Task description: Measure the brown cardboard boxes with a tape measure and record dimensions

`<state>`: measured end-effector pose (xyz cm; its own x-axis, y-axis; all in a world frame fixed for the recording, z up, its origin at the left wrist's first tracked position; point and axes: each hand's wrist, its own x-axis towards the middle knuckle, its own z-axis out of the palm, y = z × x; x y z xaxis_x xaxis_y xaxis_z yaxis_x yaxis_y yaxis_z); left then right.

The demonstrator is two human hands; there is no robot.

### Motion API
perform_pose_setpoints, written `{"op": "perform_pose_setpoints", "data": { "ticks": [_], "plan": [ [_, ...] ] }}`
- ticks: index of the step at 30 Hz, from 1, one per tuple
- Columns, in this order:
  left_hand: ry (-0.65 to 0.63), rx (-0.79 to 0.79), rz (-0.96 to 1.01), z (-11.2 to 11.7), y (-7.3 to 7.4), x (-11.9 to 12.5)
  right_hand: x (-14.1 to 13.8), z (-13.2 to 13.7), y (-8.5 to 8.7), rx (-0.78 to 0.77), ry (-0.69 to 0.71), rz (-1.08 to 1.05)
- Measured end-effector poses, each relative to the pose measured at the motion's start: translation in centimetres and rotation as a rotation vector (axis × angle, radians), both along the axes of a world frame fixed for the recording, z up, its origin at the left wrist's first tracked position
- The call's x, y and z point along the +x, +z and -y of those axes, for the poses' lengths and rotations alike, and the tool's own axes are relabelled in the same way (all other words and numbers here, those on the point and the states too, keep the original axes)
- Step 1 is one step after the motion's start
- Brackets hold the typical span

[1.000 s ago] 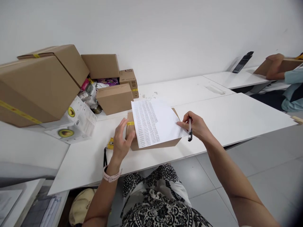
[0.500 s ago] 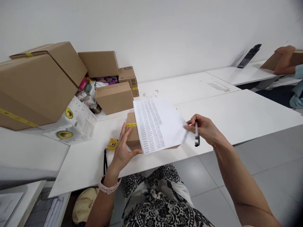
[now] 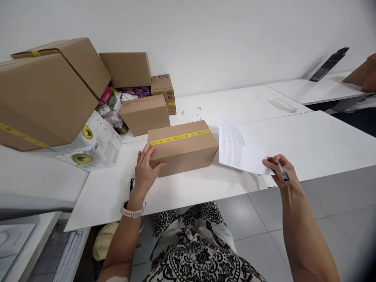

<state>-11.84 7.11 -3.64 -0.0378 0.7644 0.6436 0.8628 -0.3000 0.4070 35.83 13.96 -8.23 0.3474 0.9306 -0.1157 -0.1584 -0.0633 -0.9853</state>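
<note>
A brown cardboard box (image 3: 188,156) with yellow printed tape along its top lies on the white table in front of me. My left hand (image 3: 146,169) rests against its left end, fingers spread and thumb stretched along the front face. To the right of the box, my right hand (image 3: 280,170) pinches the lower right corner of a sheet of paper (image 3: 255,145) printed with columns of small text. A pen (image 3: 283,172) with a dark end is tucked in the same hand. Behind my left wrist, the yellow tape measure is mostly hidden; its black strap (image 3: 132,184) shows.
Large cardboard boxes (image 3: 44,98) and white boxes with avocado pictures (image 3: 96,152) are stacked at the left. A smaller carton (image 3: 145,115) stands behind the taped box. A dark bottle-like object (image 3: 329,64) is at the far right, near part of another person. The white table (image 3: 317,145) extends right.
The paper has moved right, off the box top, carried by my right hand with the pen. The box top and its tape now show. My left hand stays at the box's left end.
</note>
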Motion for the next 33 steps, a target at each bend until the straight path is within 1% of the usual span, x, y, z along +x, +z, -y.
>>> {"op": "perform_pose_setpoints", "data": {
  "ticks": [3,5,6,7,9,10,11,12,13,14,17,18,20,22,24,27,29,31,33],
  "plan": [
    [0.002,-0.015,0.008,-0.8,0.4,-1.2,2.0,0.0,-2.5,-0.080,-0.003,0.071],
    [-0.002,-0.031,0.004,-1.1,0.6,-1.6,2.8,0.2,-3.5,-0.127,0.024,0.197],
    [0.000,-0.041,0.000,-1.1,0.7,-1.7,2.9,0.3,-3.7,-0.163,0.049,0.317],
    [0.006,-0.050,-0.005,-1.2,0.8,-1.7,3.0,0.5,-3.7,-0.216,0.067,0.483],
    [0.022,-0.063,-0.017,-1.2,0.9,-1.7,2.7,0.8,-3.2,-0.328,0.056,0.908],
    [0.028,-0.067,-0.022,-1.2,1.0,-1.8,2.4,1.0,-2.8,-0.360,0.032,1.112],
    [0.028,-0.073,-0.027,-1.1,1.0,-1.8,1.8,1.1,-2.3,-0.366,0.016,1.271],
    [0.022,-0.083,-0.031,-1.1,1.1,-1.8,1.2,1.1,-1.8,-0.349,0.027,1.374],
    [0.013,-0.097,-0.033,-1.0,1.2,-1.8,0.3,1.0,-1.3,-0.314,0.076,1.426],
    [0.005,-0.115,-0.033,-0.8,1.2,-1.7,-0.7,0.8,-0.9,-0.276,0.159,1.444],
    [0.021,-0.146,-0.014,0.5,1.2,-1.5,-4.3,-0.3,-0.3,-0.166,0.508,1.450],
    [0.040,-0.136,0.001,1.1,1.0,-1.4,-5.5,-0.8,-0.3,-0.123,0.601,1.456],
    [0.087,-0.109,0.031,2.7,0.4,-1.5,-7.8,-2.0,-0.4,-0.059,0.698,1.465],
    [0.149,-0.107,0.041,4.4,-0.8,-2.0,-9.7,-3.1,-0.7,-0.034,0.722,1.474],
    [0.227,-0.143,0.032,6.0,-2.5,-3.0,-10.9,-4.1,-1.1,-0.023,0.734,1.487],
    [0.337,-0.238,0.031,8.1,-5.2,-4.9,-11.8,-5.0,-1.7,-0.012,0.743,1.497],
    [0.402,-0.318,0.041,9.0,-6.8,-6.0,-12.0,-5.1,-2.0,-0.020,0.736,1.517],
    [0.447,-0.388,0.054,9.4,-8.0,-6.7,-11.9,-4.8,-2.1,-0.031,0.707,1.541],
    [0.454,-0.440,0.062,9.2,-8.6,-7.0,-11.8,-4.1,-2.0,-0.032,0.631,1.535]
  ]
}}
